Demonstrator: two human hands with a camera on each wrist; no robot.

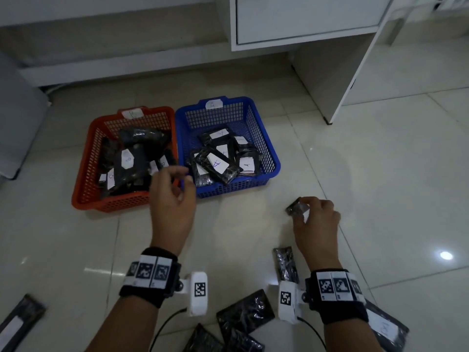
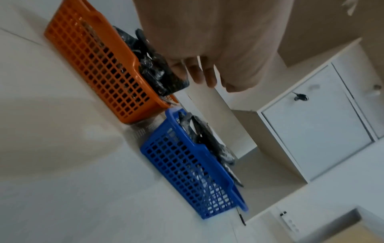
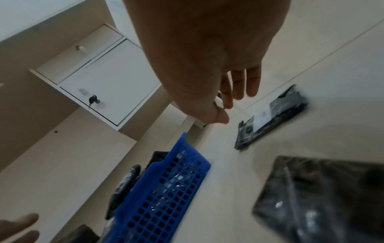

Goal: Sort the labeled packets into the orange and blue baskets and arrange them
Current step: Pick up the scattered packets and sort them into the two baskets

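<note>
While sorting runs: piles sit in both baskets, loose packets lie along the lower frame edge
Right hand: right of centre, fingers pinching a dark packet just off the floor
Left hand: centre, fingers loosely curled, holding nothing
Blue basket: upper centre, marked A
Orange basket: touching its left side
Advice: turn the label up and read it before choosing; lay the packet flat, label showing, not tossed onto the pile

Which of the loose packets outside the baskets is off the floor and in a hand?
The small packet gripped by the right hand, right of the blue basket. The other loose packets lie flat on the floor nearer the person.
</note>
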